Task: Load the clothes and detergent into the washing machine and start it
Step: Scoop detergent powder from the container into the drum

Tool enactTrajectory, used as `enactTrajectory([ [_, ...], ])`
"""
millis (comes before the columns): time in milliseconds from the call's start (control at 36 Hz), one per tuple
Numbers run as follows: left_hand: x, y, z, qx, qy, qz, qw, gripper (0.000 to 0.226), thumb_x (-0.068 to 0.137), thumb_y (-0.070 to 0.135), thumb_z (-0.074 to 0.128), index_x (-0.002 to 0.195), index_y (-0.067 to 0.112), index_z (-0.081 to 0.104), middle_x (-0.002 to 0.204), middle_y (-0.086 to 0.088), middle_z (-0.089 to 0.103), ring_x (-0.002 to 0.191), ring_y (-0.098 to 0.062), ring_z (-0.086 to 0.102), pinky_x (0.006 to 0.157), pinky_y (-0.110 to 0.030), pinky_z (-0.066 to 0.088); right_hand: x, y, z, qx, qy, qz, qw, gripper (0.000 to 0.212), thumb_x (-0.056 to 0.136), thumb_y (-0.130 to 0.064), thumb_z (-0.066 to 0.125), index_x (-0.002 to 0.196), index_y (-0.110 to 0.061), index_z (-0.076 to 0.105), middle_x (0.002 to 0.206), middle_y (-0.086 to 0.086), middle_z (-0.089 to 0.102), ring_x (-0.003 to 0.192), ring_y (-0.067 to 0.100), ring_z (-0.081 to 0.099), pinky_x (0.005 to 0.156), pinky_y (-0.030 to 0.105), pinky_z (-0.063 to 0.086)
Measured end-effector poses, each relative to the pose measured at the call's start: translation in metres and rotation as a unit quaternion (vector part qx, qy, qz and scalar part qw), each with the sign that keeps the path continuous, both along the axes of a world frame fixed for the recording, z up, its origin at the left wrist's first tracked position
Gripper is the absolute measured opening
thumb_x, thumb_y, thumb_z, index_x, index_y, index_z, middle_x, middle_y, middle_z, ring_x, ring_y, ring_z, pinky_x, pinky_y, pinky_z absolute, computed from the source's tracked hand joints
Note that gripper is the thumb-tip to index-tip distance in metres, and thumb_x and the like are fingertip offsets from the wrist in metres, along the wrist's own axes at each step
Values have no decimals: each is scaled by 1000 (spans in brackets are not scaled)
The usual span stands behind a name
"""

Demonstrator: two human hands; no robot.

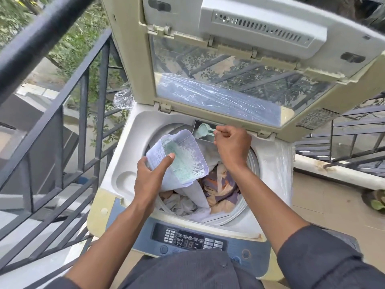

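A top-loading washing machine (125, 155) stands with its lid (218, 84) raised. Its drum holds clothes (220, 188), white and patterned orange-purple. My left hand (149, 178) grips a clear plastic tub of pale green detergent powder (183, 159), tilted over the drum. My right hand (232, 146) pinches the handle of a small green scoop (204, 129), whose bowl sits over the detergent compartment (203, 135) at the drum's back rim. The control panel (188, 238) near me shows a lit display.
A dark metal railing (83, 122) runs along the left, with trees and a road beyond. Another railing (343, 142) and a low white ledge lie at the right. Clear plastic wrap (277, 155) covers the machine's right side.
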State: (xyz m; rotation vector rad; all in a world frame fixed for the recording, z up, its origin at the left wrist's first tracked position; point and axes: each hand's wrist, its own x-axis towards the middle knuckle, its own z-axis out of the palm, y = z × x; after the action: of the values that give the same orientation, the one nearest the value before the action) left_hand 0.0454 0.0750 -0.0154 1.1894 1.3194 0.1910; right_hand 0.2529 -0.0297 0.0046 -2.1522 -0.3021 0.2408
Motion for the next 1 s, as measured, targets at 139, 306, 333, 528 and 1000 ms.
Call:
enactTrajectory([
  [139,2,-1,4,3,-2,0,1000,131,45,91,80,154,32,37,124,22,56,122,-17,63,104,-53,54,-1,-3,1,4,-19,-5,1000,12,90,-19,77,100,-15,82,85,-4,80,73,9,76,77,37,65],
  [306,3,-2,7,3,-8,0,1000,105,46,89,82,132,42,45,121,23,63,116,-15,68,101,-54,57,0,-7,4,6,-44,2,999,12,90,-16,77,100,-14,83,86,-4,80,75,8,75,80,34,64],
  [333,3,-2,7,2,-8,-1,1000,104,45,90,82,130,43,44,122,22,64,116,-15,68,101,-54,57,0,-7,4,5,-48,2,999,12,89,-15,77,100,-14,83,87,-4,80,75,8,74,80,33,63],
  [528,1,-1,7,-1,-7,-5,1000,126,42,91,81,148,36,41,130,18,62,120,-16,66,104,-53,55,1,-10,5,0,-51,8,999,13,90,-15,77,100,-14,83,89,-4,80,78,9,74,83,34,63],
  [1000,4,-3,6,-1,11,-21,1000,139,44,92,80,160,33,30,150,11,50,134,-22,56,111,-57,48,0,-24,3,-8,-98,15,995,7,88,-12,78,92,-15,83,83,-6,79,75,7,73,78,29,62],
])
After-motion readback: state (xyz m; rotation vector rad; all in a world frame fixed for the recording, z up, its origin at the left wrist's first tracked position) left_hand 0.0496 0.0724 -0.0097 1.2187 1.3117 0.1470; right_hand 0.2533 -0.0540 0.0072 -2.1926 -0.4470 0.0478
